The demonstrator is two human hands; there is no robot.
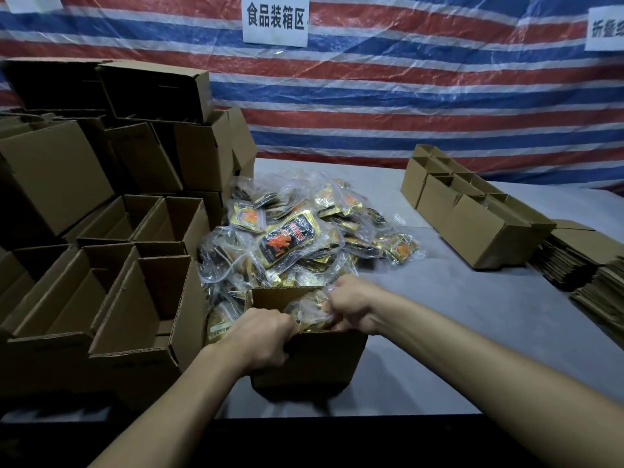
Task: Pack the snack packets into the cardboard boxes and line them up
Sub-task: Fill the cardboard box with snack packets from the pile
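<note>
The box (309, 361) sits near the surface's (456, 315) front edge. The left hand (261, 336) grips its near rim, the right hand (351, 310) pinches a packet (305, 312) inside it, and the pile (293, 231) lies just behind.

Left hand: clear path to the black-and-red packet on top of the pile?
Probably yes, once freed. The left hand grips the near rim of the open box; the black-and-red packet lies uncovered atop the pile just behind that box, nothing between.
</note>
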